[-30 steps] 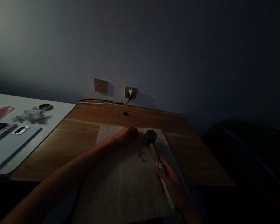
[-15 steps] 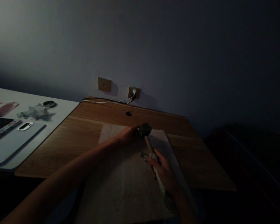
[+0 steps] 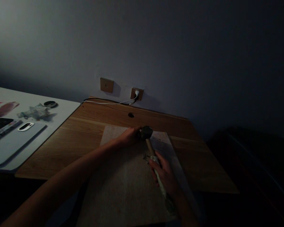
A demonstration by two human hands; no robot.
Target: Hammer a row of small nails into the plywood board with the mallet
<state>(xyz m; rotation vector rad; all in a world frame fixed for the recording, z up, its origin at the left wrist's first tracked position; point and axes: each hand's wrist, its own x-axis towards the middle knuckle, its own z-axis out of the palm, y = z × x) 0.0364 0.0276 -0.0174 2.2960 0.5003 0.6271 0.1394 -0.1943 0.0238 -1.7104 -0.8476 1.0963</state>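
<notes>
My right hand is wrapped round the handle of a hammer. Its dark, blocky head points away from me, and pale wrapping covers the grip. My left hand has its fingers curled right beside the hammer head; the head and the gloom hide the fingertips, and I cannot tell what they hold. Beneath both hands lies a pale wooden board. A small shiny metal piece shows just left of my right hand, its kind too dim to make out.
The board rests on a brown wooden table against the wall. A white cable runs to a wall socket. On the white table at left are a grey laptop-like slab, a crumpled clear plastic bag and a tape roll.
The hammer head has shifted very slightly to the left, and my right hand has moved a little with it. My left hand stays almost where it was.
</notes>
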